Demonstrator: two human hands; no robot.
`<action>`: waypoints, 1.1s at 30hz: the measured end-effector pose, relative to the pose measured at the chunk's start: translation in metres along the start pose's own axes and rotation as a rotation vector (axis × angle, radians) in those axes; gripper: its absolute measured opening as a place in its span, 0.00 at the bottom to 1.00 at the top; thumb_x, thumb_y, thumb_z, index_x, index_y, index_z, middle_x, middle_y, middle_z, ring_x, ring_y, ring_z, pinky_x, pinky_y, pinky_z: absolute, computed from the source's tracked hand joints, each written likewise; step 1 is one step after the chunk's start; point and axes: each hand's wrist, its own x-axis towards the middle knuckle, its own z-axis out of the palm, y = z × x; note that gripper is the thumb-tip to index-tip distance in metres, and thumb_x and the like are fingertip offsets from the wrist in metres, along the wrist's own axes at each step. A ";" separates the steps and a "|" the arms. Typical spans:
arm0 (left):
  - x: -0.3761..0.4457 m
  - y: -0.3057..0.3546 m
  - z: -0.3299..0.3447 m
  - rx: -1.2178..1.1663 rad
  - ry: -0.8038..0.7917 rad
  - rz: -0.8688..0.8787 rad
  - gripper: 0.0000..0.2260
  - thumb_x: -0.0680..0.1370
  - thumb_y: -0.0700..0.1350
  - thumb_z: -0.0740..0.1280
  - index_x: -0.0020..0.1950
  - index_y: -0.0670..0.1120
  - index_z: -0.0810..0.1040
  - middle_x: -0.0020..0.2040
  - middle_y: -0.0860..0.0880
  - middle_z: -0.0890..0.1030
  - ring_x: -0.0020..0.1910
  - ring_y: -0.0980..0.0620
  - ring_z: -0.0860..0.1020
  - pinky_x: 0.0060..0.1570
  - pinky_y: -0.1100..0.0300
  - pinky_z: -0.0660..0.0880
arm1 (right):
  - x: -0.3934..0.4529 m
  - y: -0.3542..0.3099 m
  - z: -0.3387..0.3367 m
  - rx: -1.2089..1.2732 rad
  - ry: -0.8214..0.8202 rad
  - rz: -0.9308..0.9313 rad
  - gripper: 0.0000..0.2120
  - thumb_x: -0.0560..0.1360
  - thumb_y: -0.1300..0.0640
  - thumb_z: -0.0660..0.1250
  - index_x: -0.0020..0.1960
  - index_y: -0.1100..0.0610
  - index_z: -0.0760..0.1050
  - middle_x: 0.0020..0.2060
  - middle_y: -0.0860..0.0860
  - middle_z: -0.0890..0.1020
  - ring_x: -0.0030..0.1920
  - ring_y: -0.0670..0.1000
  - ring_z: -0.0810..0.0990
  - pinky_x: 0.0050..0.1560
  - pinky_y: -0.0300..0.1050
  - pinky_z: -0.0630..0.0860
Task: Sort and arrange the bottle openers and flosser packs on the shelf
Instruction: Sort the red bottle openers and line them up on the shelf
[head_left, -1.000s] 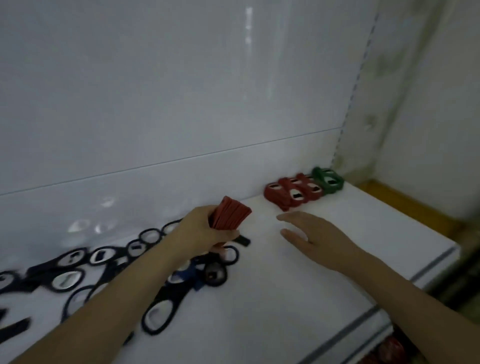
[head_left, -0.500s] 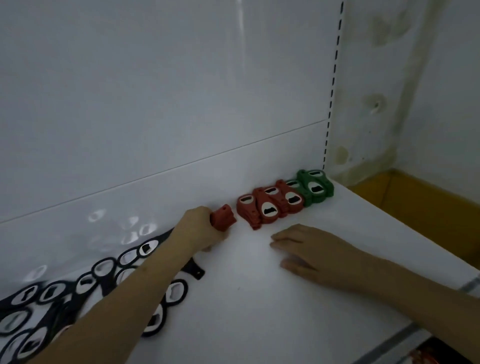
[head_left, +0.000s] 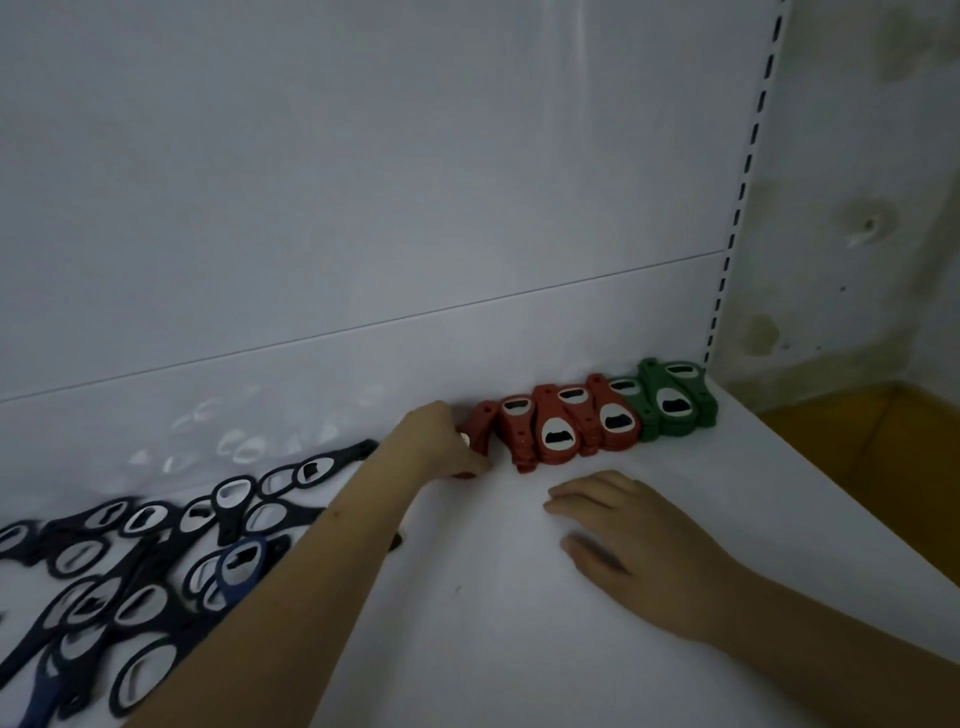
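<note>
Since earlier frame, I am seeing left hand (head_left: 441, 441) carrying gripped red opener stack (head_left: 478, 428) rightward, now touching red row (head_left: 561, 423) against back wall; right hand (head_left: 639, 545) resting flat, fingers relaxed, on shelf (head_left: 467, 623); green openers (head_left: 670, 400) ending row; black openers (head_left: 156, 545) lying scattered left.

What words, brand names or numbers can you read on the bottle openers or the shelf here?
None can be read.
Red bottle openers: no print visible.
Green bottle openers: no print visible.
Black bottle openers: too dim and blurred to tell.
White shelf and back panel: no label or sign.
</note>
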 end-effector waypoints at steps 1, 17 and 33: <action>-0.001 -0.003 -0.001 0.014 -0.026 0.007 0.19 0.73 0.47 0.74 0.60 0.43 0.74 0.60 0.44 0.78 0.58 0.46 0.78 0.53 0.58 0.74 | 0.000 0.001 0.000 0.001 0.007 -0.003 0.19 0.77 0.44 0.58 0.66 0.48 0.74 0.62 0.40 0.75 0.62 0.39 0.69 0.62 0.33 0.63; -0.013 0.008 0.019 0.091 0.032 0.033 0.20 0.71 0.48 0.76 0.55 0.42 0.71 0.56 0.44 0.78 0.55 0.45 0.78 0.48 0.57 0.75 | 0.001 0.002 0.004 0.033 0.017 -0.014 0.24 0.76 0.42 0.53 0.66 0.49 0.74 0.62 0.41 0.75 0.63 0.41 0.70 0.65 0.35 0.64; -0.010 0.005 0.028 -0.089 0.099 -0.013 0.16 0.75 0.47 0.71 0.34 0.46 0.67 0.31 0.50 0.70 0.38 0.49 0.73 0.31 0.62 0.66 | 0.000 0.001 0.004 0.012 0.027 -0.003 0.23 0.76 0.43 0.54 0.65 0.50 0.75 0.61 0.43 0.77 0.62 0.42 0.71 0.64 0.36 0.65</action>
